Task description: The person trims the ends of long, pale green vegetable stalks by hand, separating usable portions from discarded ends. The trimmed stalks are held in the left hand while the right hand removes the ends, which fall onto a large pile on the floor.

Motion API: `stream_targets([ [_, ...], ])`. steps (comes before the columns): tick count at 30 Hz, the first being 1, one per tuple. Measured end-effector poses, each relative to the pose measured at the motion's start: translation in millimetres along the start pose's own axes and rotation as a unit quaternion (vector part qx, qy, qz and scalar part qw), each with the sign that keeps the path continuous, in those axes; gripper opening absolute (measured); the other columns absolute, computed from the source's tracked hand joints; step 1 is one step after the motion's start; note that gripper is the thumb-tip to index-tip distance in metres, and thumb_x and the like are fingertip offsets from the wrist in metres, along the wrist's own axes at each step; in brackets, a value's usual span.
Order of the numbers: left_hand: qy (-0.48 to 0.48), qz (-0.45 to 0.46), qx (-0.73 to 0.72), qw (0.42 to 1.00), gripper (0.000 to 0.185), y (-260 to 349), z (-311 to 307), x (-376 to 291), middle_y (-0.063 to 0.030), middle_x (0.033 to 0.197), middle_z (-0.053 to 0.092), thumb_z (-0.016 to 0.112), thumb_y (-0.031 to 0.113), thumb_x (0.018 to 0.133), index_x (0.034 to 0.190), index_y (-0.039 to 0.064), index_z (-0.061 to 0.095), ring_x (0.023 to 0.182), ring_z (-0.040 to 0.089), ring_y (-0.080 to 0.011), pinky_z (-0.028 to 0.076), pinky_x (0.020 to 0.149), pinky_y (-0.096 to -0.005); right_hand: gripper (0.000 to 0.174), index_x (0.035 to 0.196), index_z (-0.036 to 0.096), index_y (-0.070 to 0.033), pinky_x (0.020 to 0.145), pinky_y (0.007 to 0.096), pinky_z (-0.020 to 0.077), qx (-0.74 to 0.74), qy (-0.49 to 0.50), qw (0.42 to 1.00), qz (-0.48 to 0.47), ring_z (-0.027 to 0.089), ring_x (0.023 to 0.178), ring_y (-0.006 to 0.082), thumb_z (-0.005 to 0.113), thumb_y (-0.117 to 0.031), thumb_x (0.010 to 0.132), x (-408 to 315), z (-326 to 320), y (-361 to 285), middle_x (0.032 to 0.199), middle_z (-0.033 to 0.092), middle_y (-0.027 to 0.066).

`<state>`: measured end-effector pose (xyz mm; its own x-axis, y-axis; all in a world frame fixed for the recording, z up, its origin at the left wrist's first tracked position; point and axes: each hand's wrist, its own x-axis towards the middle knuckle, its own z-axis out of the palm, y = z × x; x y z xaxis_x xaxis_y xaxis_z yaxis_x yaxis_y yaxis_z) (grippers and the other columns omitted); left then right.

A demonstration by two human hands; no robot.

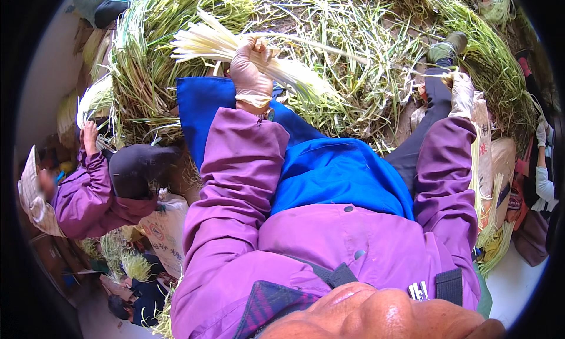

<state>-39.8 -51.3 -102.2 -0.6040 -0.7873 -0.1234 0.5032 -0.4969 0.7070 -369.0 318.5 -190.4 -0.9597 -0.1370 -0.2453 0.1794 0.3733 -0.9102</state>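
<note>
My left hand point(252, 74), in a thin pale glove, is closed around a bundle of pale-stemmed leafy stalks point(300, 76), held above the blue cloth on my lap point(344, 171). The white stem ends fan out to the left, and the greener leaves hang to the right. At the right, my gloved right hand point(461, 92) is closed on the end of a thin pale strand point(326, 50). That strand runs leftward, partly blurred, to the bundle in my left hand. Whether it is a leaf or a tie, I cannot tell.
Heaps of loose green leaves and stalks point(150, 52) cover the ground ahead. A person in a purple jacket point(88, 197) sits at the left, handling stalks. Other people are at the right edge, top left and lower left. Printed sacks point(165, 228) stand on both sides.
</note>
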Motion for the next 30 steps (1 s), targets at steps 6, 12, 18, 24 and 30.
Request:
stream_targets([
  [6, 0.054, -0.057, 0.010, 0.997, 0.004, -15.3, 15.0, -8.8, -0.0015, 0.069, 0.050, 0.057, 0.007, 0.088, 0.088, 0.004, 0.056, 0.058, 0.050, -0.0134, 0.047, 0.059, -0.0266, 0.038, 0.115, 0.063, -0.005, 0.089, 0.0291, 0.0441, -0.196, -0.203, 0.957, -0.070, 0.060, 0.099, 0.0171, 0.062, -0.033, 0.089, -65.9, 57.4, -57.5, 0.104, 0.067, 0.0068],
  [12, 0.005, -0.108, 0.135, 0.985, 0.010, -41.2, 28.0, -34.8, -0.0031, 0.082, 0.059, 0.063, 0.005, 0.086, 0.095, 0.001, 0.060, 0.070, 0.058, -0.0113, 0.055, 0.065, -0.0271, 0.033, 0.103, 0.066, -0.003, 0.080, 0.0269, 0.0453, 0.028, -0.459, 0.869, -0.180, 0.060, 0.088, 0.0147, 0.066, -0.032, 0.086, -164.8, 167.5, -120.9, 0.092, 0.067, 0.0063],
  [18, -0.009, -0.117, 0.125, 0.985, 0.013, -45.3, 32.8, -42.2, -0.0042, 0.085, 0.060, 0.063, 0.006, 0.085, 0.096, 0.000, 0.059, 0.072, 0.059, -0.0109, 0.054, 0.065, -0.0257, 0.016, 0.090, 0.065, -0.001, 0.073, 0.0252, 0.0446, 0.162, -0.426, 0.890, 0.010, 0.057, 0.078, 0.0110, 0.067, -0.016, 0.084, -176.8, 208.3, -124.0, 0.082, 0.064, 0.0035],
  [24, 0.076, -0.103, 0.099, 0.987, 0.010, -45.3, 23.0, -27.1, -0.0025, 0.078, 0.056, 0.060, 0.006, 0.087, 0.094, 0.000, 0.059, 0.069, 0.057, -0.0127, 0.053, 0.067, -0.0303, 0.021, 0.086, 0.063, -0.006, 0.067, 0.0326, 0.0460, -0.157, -0.311, 0.928, -0.133, 0.059, 0.070, 0.0199, 0.061, -0.026, 0.082, -164.5, 198.3, -95.6, 0.074, 0.062, 0.0098],
  [30, 0.039, -0.075, 0.056, 0.995, 0.012, -29.8, 1.2, -7.7, -0.0014, 0.072, 0.050, 0.057, 0.013, 0.090, 0.093, 0.001, 0.059, 0.064, 0.051, -0.0130, 0.051, 0.069, -0.0329, 0.027, 0.102, 0.068, -0.010, 0.079, 0.0422, 0.0513, -0.589, -0.313, 0.736, -0.113, 0.067, 0.089, 0.0300, 0.049, -0.022, 0.087, -118.1, 161.2, -32.6, 0.094, 0.069, 0.0132],
])
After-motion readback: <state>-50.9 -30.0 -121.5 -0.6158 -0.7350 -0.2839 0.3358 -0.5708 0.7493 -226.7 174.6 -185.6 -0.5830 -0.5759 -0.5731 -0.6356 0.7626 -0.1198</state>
